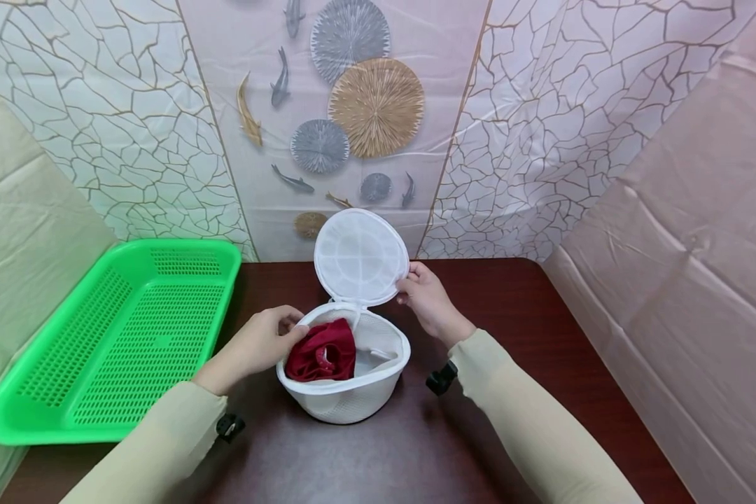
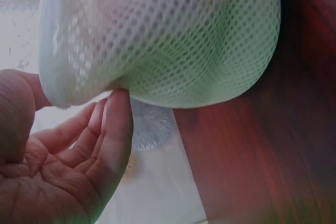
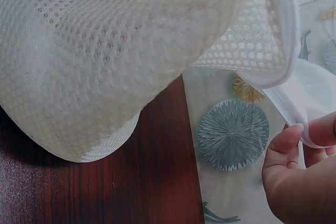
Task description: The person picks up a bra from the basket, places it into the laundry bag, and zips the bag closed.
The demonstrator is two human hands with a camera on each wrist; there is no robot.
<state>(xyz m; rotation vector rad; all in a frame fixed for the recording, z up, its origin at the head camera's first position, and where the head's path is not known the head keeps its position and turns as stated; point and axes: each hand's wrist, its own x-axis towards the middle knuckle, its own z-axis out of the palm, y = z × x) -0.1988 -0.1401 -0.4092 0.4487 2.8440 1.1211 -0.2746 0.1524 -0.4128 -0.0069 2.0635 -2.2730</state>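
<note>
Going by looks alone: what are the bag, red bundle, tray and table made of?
Bag: matt white synthetic mesh, probably polyester; honeycomb holes in both wrist views.
Red bundle: soft fabric, fibre unclear; it drapes in folds.
Tray: smooth green plastic, probably moulded; uniform colour, regular perforations.
Table: red-brown wood or wood-look laminate, faint sheen; streaky grain.
</note>
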